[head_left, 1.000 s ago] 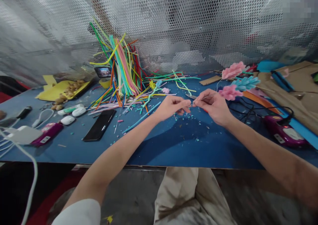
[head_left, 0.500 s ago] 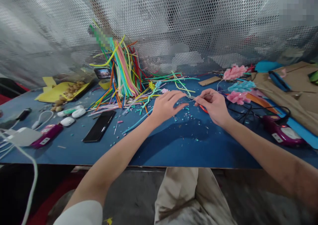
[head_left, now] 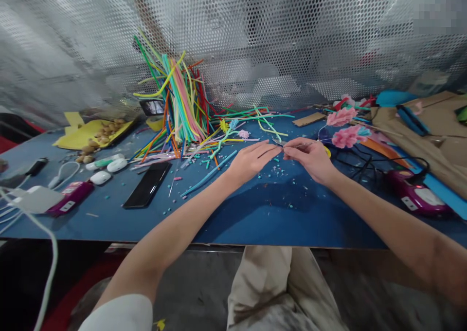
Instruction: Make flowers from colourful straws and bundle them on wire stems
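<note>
My right hand (head_left: pixel 309 159) is closed in a pinch on thin wire stems (head_left: pixel 321 130) that run back to fluffy pink flowers (head_left: pixel 346 136). A blue flower (head_left: pixel 364 132) shows partly behind the nearer pink one. My left hand (head_left: pixel 251 159) reaches in from the left, its fingers long and pressed together. Their tips meet the right fingertips at the stems' near end, where the thumb is mostly hidden. Just beyond the fingertips lies a small metal tip (head_left: pixel 278 141), mostly covered. A yellow curved piece (head_left: pixel 328 152) peeks out behind my right hand.
Pipe cleaners (head_left: pixel 182 102) stand bundled at the back, with more strewn around. A black phone (head_left: pixel 148 186) lies left. Purple power strips (head_left: pixel 418 194) sit on both sides. Cardboard (head_left: pixel 430 121) is piled right. Small clippings dot the blue tabletop (head_left: pixel 248 214). A perforated metal sheet rises behind.
My left hand has moved right and its spread fingers have come together at my right fingertips. The flowers have turned, the blue one now mostly hidden. The red handle under my right hand is out of sight.
</note>
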`<act>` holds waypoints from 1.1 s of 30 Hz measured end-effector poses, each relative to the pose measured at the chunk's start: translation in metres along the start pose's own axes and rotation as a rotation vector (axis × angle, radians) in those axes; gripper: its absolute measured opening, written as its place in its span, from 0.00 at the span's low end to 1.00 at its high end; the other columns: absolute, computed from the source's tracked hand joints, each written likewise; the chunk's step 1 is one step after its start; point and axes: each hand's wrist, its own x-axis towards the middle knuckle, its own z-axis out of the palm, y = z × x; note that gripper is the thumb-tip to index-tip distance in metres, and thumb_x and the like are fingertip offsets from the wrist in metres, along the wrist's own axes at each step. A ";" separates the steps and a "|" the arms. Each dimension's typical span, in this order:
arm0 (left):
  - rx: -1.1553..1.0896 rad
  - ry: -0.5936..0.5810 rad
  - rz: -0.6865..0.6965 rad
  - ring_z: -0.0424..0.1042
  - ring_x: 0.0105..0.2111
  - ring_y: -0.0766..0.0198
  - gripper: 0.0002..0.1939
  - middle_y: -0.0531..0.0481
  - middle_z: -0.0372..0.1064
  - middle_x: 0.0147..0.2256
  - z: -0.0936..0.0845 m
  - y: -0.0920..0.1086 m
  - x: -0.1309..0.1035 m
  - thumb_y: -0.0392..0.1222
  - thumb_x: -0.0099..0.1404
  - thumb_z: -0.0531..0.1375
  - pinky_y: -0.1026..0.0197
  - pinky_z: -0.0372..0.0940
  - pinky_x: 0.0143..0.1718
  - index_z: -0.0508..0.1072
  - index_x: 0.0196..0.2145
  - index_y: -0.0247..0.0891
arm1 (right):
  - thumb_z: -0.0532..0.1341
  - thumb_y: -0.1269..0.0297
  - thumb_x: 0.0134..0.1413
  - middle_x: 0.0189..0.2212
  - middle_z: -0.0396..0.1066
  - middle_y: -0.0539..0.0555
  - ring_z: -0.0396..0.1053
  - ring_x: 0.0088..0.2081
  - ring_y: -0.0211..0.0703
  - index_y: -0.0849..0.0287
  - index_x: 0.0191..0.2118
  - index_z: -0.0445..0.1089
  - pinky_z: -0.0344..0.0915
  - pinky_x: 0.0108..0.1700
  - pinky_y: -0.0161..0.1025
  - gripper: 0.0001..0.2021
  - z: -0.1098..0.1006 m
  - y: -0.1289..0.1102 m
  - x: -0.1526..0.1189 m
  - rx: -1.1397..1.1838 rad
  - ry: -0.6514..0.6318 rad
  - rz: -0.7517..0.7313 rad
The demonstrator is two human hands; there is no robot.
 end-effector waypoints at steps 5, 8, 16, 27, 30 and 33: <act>-0.068 -0.060 -0.093 0.74 0.55 0.62 0.17 0.43 0.75 0.52 0.001 0.001 -0.003 0.31 0.74 0.51 0.53 0.71 0.59 0.71 0.56 0.35 | 0.74 0.57 0.46 0.24 0.77 0.50 0.74 0.27 0.40 0.54 0.33 0.80 0.73 0.34 0.41 0.09 0.002 -0.002 -0.003 -0.136 0.043 -0.071; -0.065 -0.092 -0.133 0.73 0.56 0.61 0.16 0.41 0.74 0.52 -0.001 0.003 -0.003 0.32 0.74 0.52 0.58 0.72 0.56 0.71 0.56 0.36 | 0.74 0.55 0.46 0.25 0.78 0.51 0.75 0.27 0.43 0.54 0.34 0.81 0.75 0.32 0.42 0.11 0.003 -0.004 -0.005 -0.206 0.044 -0.065; -0.051 -0.074 -0.118 0.73 0.55 0.60 0.17 0.39 0.73 0.52 0.002 0.001 -0.002 0.33 0.74 0.53 0.57 0.71 0.55 0.70 0.58 0.35 | 0.74 0.54 0.46 0.26 0.79 0.51 0.76 0.28 0.44 0.54 0.32 0.79 0.76 0.33 0.43 0.10 0.004 -0.005 -0.007 -0.246 0.043 -0.077; 0.053 0.004 -0.080 0.71 0.53 0.57 0.16 0.46 0.75 0.52 0.001 -0.004 0.002 0.34 0.71 0.59 0.51 0.68 0.54 0.74 0.55 0.44 | 0.67 0.52 0.56 0.27 0.77 0.52 0.73 0.26 0.42 0.54 0.32 0.73 0.73 0.30 0.42 0.11 0.009 -0.006 -0.010 -0.340 0.048 -0.137; -0.019 0.006 -0.112 0.71 0.54 0.58 0.16 0.48 0.76 0.50 0.003 -0.004 0.002 0.36 0.71 0.60 0.52 0.67 0.54 0.75 0.54 0.46 | 0.67 0.54 0.56 0.26 0.76 0.51 0.73 0.27 0.42 0.54 0.32 0.73 0.73 0.32 0.42 0.10 0.009 -0.008 -0.011 -0.344 0.044 -0.152; -0.039 -0.059 -0.179 0.72 0.51 0.59 0.15 0.49 0.77 0.49 0.001 -0.003 0.002 0.39 0.72 0.58 0.52 0.67 0.52 0.76 0.53 0.49 | 0.67 0.54 0.56 0.27 0.77 0.51 0.74 0.27 0.43 0.54 0.33 0.74 0.73 0.32 0.43 0.09 0.007 -0.007 -0.010 -0.373 0.032 -0.170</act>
